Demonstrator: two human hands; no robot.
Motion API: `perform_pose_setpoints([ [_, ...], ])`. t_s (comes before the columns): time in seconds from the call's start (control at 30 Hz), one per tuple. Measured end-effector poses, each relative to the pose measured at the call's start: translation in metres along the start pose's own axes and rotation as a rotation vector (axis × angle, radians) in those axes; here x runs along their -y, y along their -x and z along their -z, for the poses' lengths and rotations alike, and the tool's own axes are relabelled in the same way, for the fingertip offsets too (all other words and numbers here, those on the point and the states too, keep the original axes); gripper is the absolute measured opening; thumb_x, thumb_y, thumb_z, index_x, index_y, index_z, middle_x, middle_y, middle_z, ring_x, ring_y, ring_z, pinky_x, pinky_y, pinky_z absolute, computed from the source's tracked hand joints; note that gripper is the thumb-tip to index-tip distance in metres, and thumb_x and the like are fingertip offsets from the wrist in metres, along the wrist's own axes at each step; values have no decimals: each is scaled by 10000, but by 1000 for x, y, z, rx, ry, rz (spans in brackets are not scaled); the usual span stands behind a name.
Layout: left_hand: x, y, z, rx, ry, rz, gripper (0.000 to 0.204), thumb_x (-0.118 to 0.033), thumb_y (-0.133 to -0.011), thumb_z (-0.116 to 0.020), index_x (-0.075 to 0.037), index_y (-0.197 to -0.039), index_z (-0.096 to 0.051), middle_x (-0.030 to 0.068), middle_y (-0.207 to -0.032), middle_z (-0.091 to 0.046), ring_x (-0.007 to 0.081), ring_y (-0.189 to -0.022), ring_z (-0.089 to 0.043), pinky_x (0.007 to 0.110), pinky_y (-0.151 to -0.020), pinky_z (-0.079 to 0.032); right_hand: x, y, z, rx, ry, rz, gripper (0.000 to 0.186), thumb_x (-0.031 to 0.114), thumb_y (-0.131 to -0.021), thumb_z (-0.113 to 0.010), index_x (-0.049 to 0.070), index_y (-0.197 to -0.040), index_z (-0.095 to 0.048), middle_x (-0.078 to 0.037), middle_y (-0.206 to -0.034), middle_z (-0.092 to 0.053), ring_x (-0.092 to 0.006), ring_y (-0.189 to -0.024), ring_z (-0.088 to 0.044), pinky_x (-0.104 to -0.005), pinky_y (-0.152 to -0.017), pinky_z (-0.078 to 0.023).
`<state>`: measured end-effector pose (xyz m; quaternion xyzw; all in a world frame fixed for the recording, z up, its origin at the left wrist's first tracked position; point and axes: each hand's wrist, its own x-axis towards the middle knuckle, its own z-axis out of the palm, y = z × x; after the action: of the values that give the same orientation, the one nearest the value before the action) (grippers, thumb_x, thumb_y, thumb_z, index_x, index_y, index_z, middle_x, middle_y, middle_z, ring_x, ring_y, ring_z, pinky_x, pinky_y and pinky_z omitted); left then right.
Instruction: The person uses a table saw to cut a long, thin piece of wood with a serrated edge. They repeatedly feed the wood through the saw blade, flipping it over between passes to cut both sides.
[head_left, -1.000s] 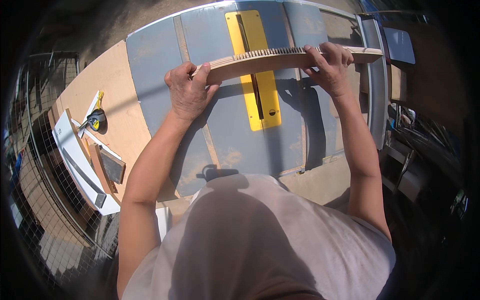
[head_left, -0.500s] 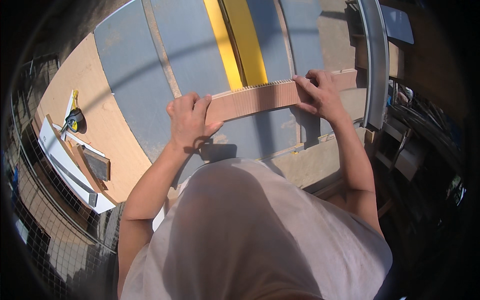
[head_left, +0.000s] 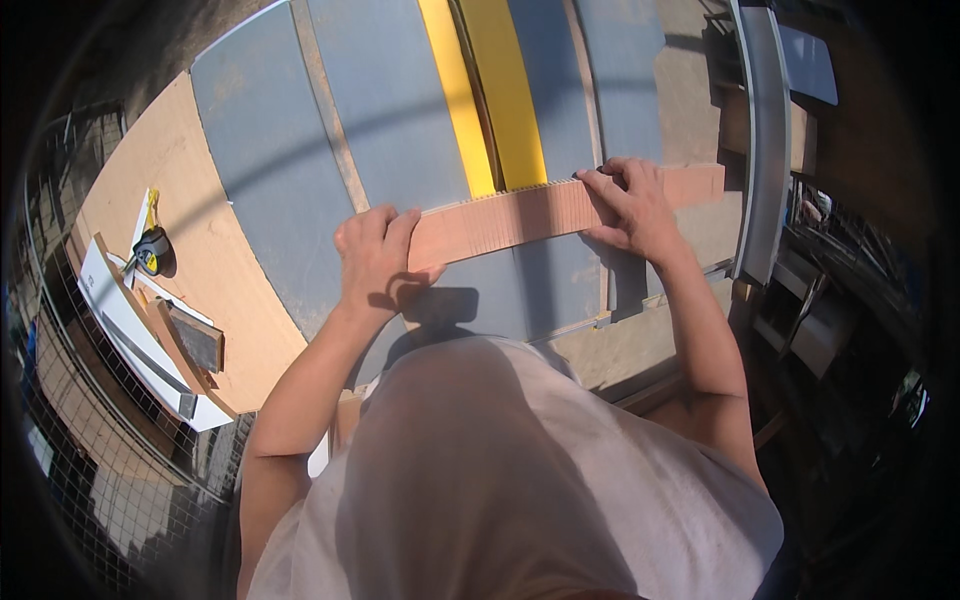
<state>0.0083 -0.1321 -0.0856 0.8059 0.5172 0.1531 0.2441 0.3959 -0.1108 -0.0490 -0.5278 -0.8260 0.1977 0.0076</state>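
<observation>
Both of my hands grip a long flat strip of reddish wood [head_left: 510,222] with a row of close, narrow cuts across its middle. My left hand [head_left: 378,258] is closed around the left end, thumb below and fingers over the far edge. Farther along, my right hand [head_left: 635,212] holds it right of the cuts, and the strip's right end sticks out past it. Beneath the strip lies a grey machine table [head_left: 270,130] with grooves. Two yellow strips [head_left: 515,110], with a dark slot between them, run up to the wood's far edge.
A light plywood board [head_left: 230,290] extends the surface on the left. On it lie a tape measure [head_left: 152,250], a white panel [head_left: 130,355] and wooden offcuts [head_left: 190,335]. A metal rail [head_left: 765,150] stands along the right side. Wire mesh [head_left: 110,470] is at the lower left.
The whole view has shifted slightly, so things sit a little lower and to the right. The strip's cut far edge has tipped, showing fewer gaps. Both hands keep their hold.
</observation>
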Motion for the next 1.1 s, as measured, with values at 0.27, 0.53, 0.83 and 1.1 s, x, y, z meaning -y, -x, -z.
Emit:
perform_pose_setpoints([
  [0.27,9,-13,9,9,-35,8,770,-431,-626,-907,-84,-1271,-667,105,-1188,-578,298,-1079,-508,479,-976,-355,-1,-17,5,3,0,-20,834,322,-629,-927,240,-1403,-626,-109,-1225,-553,-317,-1163,-524,-474,-1014,-388],
  [0.53,16,-21,9,-2,-31,-2,764,-514,-683,-844,-64,-1277,-675,115,-1178,-577,305,-1082,-501,476,-977,-358,-5,-23,5,-2,17,-31,843,327,-623,-927,250,-1406,-624,-117,-1244,-552,-322,-1179,-521,-475,-1019,-387],
  [0.83,19,-39,16,-32,-4,31,787,-317,-576,-957,-102,-1266,-648,90,-1203,-554,299,-1077,-497,460,-956,-371,-6,-39,9,-39,9,-37,843,272,-609,-945,242,-1392,-635,-102,-1249,-556,-309,-1178,-527,-466,-1022,-388],
  [1.1,23,-55,21,-22,-38,44,786,-316,-582,-961,-105,-1269,-642,92,-1204,-554,308,-1085,-494,463,-939,-376,-15,-57,13,-27,7,-40,813,301,-655,-918,217,-1408,-625,-128,-1254,-557,-339,-1187,-524,-472,-1033,-398],
])
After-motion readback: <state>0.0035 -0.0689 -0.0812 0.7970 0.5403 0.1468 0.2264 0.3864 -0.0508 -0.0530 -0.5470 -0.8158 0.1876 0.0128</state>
